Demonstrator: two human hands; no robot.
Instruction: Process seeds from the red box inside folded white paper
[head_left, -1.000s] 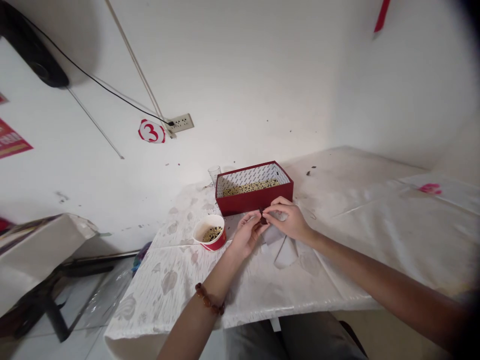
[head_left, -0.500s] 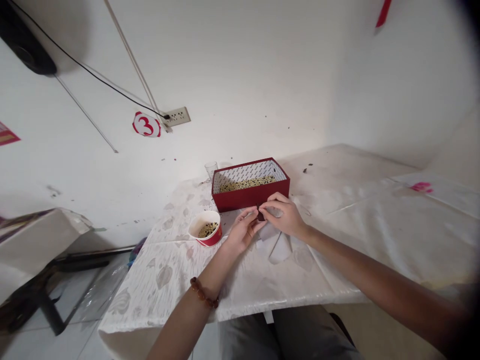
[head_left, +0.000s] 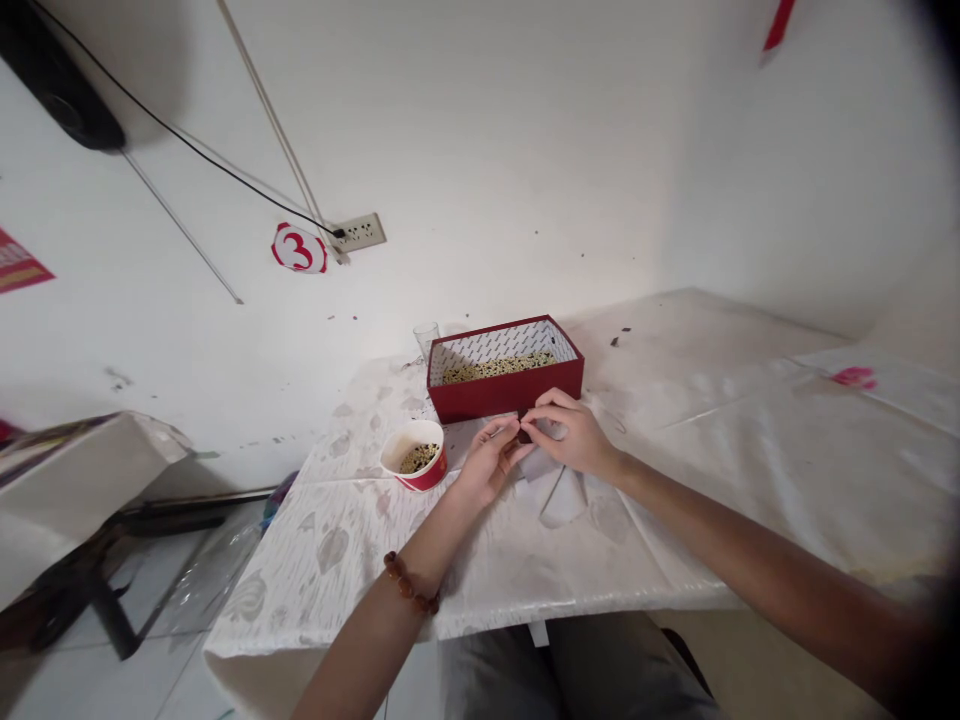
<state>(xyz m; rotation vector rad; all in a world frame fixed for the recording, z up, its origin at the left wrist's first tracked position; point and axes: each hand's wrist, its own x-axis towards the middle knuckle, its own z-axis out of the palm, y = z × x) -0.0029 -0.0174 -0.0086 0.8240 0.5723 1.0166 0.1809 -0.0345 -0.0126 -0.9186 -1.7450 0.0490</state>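
My left hand (head_left: 489,462) and my right hand (head_left: 571,432) meet just in front of a dark red box (head_left: 510,392). Their fingertips pinch a small dark brown piece (head_left: 524,436), mostly covered by the fingers, so I cannot make out its kind. A layer of pale and black grains (head_left: 499,367) lies inside the box, which has a white patterned lining. To the left of my left hand stands a red and white paper tub (head_left: 431,475) with similar grains in it. Under my hands lies a pale, flat sheet (head_left: 562,498).
A clear glass (head_left: 425,338) stands behind the box's left end. The table has a pale patterned cloth (head_left: 330,550) over it. Small dark flakes (head_left: 616,341) lie to the right of the box. On the wall behind is a socket (head_left: 361,232) with a black cable plugged in.
The whole view has shifted slightly, so things appear a little further right. Both hands stay together at the dark brown piece, with only slight finger movement.
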